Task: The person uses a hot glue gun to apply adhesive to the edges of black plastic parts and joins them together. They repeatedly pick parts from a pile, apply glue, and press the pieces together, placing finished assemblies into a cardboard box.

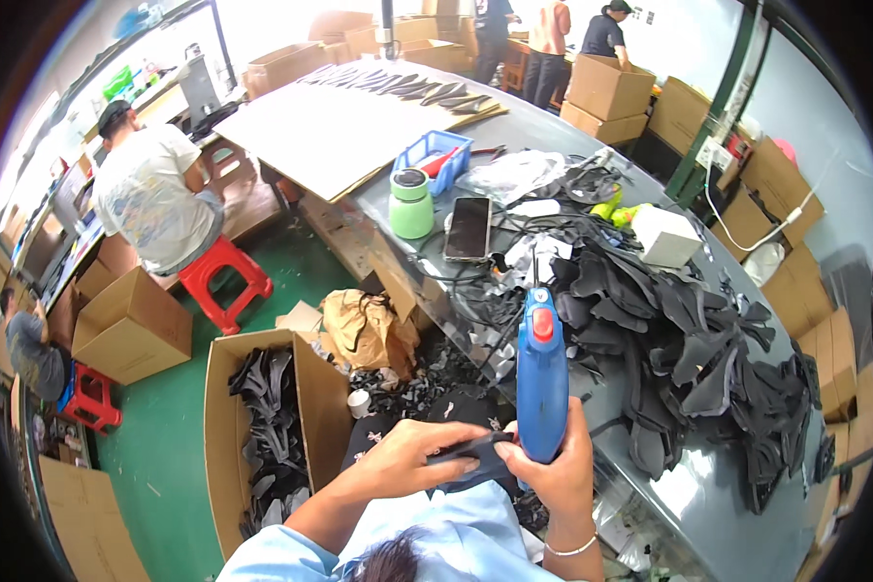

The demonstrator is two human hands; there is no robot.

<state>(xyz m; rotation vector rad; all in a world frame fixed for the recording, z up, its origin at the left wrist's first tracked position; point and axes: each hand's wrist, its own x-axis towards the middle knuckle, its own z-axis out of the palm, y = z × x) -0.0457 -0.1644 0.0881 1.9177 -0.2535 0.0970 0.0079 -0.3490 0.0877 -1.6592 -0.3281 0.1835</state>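
Head view, looking down: a person's right hand is wrapped around a blue handheld tool with a red button, its narrow tip pointing away from the body. The left hand pinches a dark piece above the lap, close beside the tool. To the right, black pieces lie heaped on a grey table, near a phone and green bottle. Left, an open cardboard box holds more.

Tool in right hand, heap of pieces on the table to its right, phone behind, carton left.
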